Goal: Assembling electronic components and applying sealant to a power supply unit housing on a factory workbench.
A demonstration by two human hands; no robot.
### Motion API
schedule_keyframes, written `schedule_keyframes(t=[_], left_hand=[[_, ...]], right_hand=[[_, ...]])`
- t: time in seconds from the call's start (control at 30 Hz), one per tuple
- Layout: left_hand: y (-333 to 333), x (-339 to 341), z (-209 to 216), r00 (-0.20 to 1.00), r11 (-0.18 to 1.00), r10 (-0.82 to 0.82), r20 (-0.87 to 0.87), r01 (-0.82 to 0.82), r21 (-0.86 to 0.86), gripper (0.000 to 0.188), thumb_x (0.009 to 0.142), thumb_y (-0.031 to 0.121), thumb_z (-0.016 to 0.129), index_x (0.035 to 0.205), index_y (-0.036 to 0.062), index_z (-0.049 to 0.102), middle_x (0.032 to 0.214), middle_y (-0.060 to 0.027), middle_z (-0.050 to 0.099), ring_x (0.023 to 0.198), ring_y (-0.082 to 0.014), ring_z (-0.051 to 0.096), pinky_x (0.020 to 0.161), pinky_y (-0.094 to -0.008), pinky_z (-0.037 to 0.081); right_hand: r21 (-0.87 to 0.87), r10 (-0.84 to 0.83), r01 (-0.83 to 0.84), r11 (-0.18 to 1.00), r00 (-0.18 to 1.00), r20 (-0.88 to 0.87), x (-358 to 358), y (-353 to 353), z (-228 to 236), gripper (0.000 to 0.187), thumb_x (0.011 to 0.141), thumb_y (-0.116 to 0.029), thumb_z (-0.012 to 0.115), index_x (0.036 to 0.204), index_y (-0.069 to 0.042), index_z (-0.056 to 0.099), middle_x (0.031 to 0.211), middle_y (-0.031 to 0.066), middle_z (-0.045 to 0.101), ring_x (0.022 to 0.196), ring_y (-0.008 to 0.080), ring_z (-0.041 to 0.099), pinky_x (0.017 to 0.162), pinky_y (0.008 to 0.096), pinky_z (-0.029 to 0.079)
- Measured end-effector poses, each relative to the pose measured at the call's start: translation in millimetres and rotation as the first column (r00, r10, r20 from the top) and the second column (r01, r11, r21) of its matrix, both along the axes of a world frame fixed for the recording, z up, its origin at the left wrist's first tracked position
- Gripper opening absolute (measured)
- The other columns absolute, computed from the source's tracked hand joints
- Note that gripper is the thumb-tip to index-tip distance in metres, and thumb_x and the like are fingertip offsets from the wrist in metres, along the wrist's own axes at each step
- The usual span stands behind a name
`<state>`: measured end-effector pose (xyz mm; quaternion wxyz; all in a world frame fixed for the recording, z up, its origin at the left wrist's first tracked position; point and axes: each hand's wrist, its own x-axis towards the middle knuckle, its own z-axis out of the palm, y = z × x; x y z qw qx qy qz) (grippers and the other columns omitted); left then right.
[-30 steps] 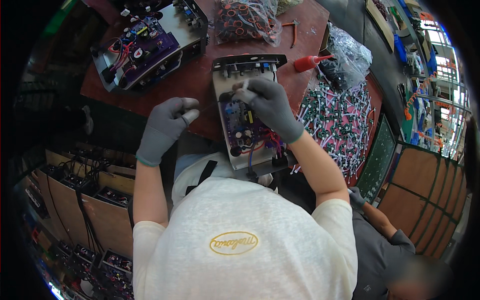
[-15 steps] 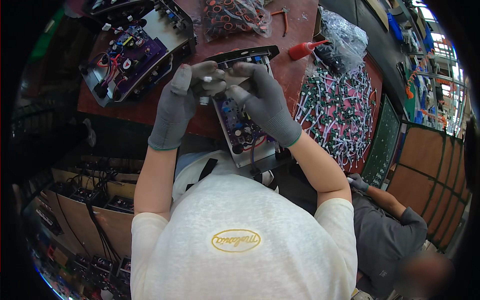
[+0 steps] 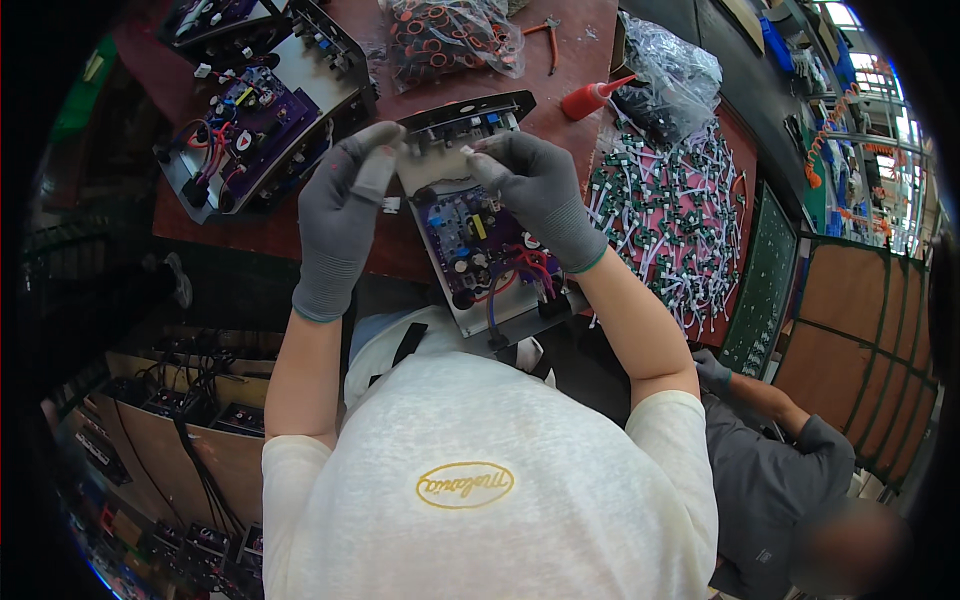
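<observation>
Both my hands wear grey gloves with pale fingertips. My left hand [image 3: 342,215] is over the left edge of an open metal chassis [image 3: 425,172], fingers curled toward the thumb; motion blurs the tips, and I cannot make out what they hold. Over the chassis's right side, my right hand [image 3: 538,180] pinches a small white piece [image 3: 467,150] between thumb and forefinger. Inside the chassis sits a purple circuit board [image 3: 470,228] with capacitors and red and blue wires. A white connector [image 3: 390,204] shows just below my left fingers.
Another open chassis with a purple board [image 3: 262,130] stands to the left. Behind are a bag of orange-and-black rings [image 3: 440,45], pliers [image 3: 553,45] and a red bottle [image 3: 585,100]. Many small cabled boards [image 3: 670,225] cover the right side. A co-worker [image 3: 765,470] is at lower right.
My hands, close together over the chassis before, have moved apart. The left has shifted left and slightly down, uncovering the chassis's bare plate and more of the board.
</observation>
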<state>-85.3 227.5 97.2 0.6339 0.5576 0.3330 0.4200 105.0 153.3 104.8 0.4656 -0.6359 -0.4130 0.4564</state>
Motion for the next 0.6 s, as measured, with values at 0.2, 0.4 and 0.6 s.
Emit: schedule_keyframes(t=[0.2,0.4,0.6], left_hand=[[10,27,5,0.797,0.609,0.350,-0.492,0.206,0.766,0.037,0.081,0.015,0.066,0.116,0.0054,0.059,0.117,-0.0108,0.059,0.118,-0.0313,0.051,0.099,-0.0394,0.041],[18,50,-3,0.704,0.552,0.434,-0.562,0.285,0.784,0.046,0.075,0.022,0.068,0.118,0.0064,0.058,0.114,-0.0112,0.059,0.112,-0.0300,0.053,0.095,-0.0431,0.042],[17,55,-8,0.719,0.648,0.364,-0.593,0.262,0.715,0.043,0.076,0.023,0.067,0.115,0.0059,0.060,0.104,-0.0095,0.062,0.101,-0.0275,0.057,0.089,-0.0413,0.045]], right_hand=[[0.116,-0.179,0.144,0.983,0.897,0.403,6,7,-17,0.019,0.085,-0.020,0.065,0.085,-0.002,0.066,0.071,0.0135,0.065,0.063,0.0207,0.065,0.060,0.0316,0.049],[0.156,-0.202,0.143,0.977,0.847,0.491,4,11,-21,0.018,0.085,-0.021,0.062,0.081,-0.004,0.065,0.071,0.0150,0.064,0.067,0.0291,0.065,0.060,0.0377,0.049],[0.216,-0.244,0.140,0.966,0.766,0.594,3,14,-24,0.018,0.084,-0.022,0.063,0.077,-0.005,0.063,0.068,0.0141,0.062,0.064,0.0313,0.063,0.058,0.0397,0.048]])
